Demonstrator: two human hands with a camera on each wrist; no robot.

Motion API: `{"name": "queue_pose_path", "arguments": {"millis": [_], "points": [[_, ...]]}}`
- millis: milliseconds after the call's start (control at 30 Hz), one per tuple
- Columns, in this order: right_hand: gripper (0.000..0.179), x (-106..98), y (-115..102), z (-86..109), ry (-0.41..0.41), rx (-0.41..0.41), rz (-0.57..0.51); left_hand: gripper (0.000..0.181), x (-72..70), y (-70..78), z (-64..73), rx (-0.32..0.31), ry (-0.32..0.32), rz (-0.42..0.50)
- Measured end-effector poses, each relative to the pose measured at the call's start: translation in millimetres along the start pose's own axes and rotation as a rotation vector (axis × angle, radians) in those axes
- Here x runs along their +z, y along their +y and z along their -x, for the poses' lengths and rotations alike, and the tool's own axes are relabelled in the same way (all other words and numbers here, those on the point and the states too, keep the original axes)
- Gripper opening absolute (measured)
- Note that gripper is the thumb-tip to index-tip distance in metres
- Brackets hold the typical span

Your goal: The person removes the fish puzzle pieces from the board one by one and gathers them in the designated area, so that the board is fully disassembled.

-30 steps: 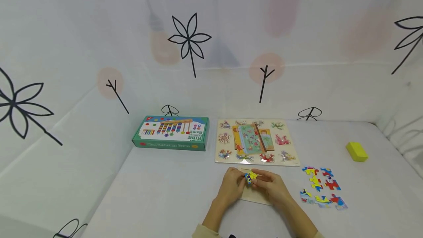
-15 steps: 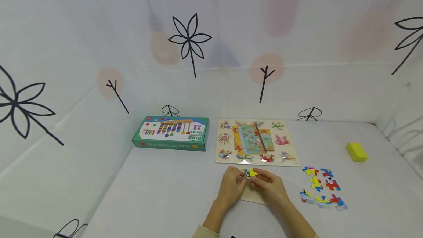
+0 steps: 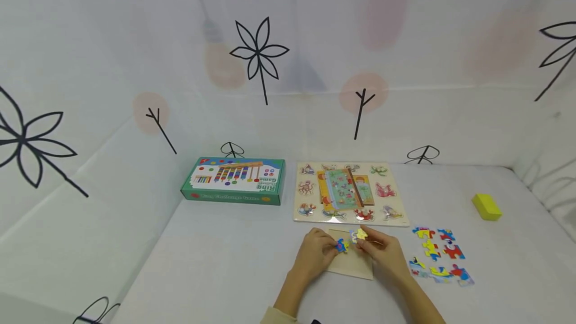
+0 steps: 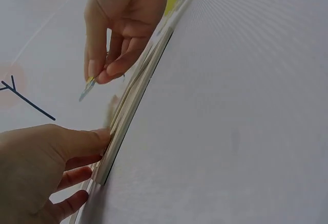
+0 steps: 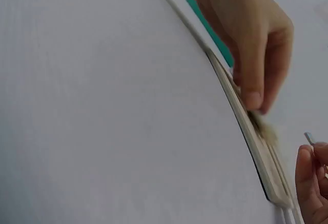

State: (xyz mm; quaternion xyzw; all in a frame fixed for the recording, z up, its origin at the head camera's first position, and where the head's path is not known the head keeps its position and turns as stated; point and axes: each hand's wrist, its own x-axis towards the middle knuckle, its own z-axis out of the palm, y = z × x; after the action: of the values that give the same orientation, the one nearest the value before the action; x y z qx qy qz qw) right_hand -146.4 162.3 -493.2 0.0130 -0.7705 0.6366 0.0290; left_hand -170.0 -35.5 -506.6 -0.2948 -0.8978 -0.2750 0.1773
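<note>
Between thumb and fingers, my left hand (image 3: 310, 251) pinches a blue jigsaw piece (image 3: 342, 245) with a little yellow on it, low over the left part of a plain wooden tray (image 3: 353, 265). In the left wrist view, my left thumb (image 4: 89, 143) is at the tray's edge. My right hand (image 3: 388, 256) pinches a second jigsaw piece (image 3: 359, 235), yellow with pale blue, above the tray's far side. This piece appears edge-on and raised off the tray in the right wrist view, near the right fingertips (image 5: 305, 162). A gap separates the two pieces.
Several loose jigsaw pieces (image 3: 452, 250) lie right of the tray. Behind it is a wooden animal puzzle board (image 3: 398, 220) with picture cards (image 3: 344, 189) on top. A green game box (image 3: 234, 196) stands back left, a yellow block (image 3: 486, 207) far right.
Both hands held the pieces close together before. My right hand has drawn its yellow piece away to the right, while my left hand has kept the blue piece, now lower over the tray.
</note>
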Motion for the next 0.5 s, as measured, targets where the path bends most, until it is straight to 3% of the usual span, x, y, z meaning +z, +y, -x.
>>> {"name": "queue_pose_path", "arguments": {"millis": [167, 267, 400, 500], "points": [[0.039, -35, 5, -1.3, 0.014, -0.088, 0.414, 0.019, -0.1, 1.1, 0.6, -0.004, -0.014, 0.005], [0.036, -56, 8, -0.1, 0.028, -0.123, 0.584, 0.021, 0.7, 2.8, 1.2, -0.013, -0.02, -0.011], [0.034, -80, 11, 0.2, 0.044, -0.182, 0.728, 0.02, 1.0, 4.5, 0.0, -0.021, -0.023, -0.047], [0.036, -94, 11, 0.5, 0.03, -0.144, 0.806, 0.019, 0.7, 4.9, -0.7, -0.033, -0.024, -0.054]]}}
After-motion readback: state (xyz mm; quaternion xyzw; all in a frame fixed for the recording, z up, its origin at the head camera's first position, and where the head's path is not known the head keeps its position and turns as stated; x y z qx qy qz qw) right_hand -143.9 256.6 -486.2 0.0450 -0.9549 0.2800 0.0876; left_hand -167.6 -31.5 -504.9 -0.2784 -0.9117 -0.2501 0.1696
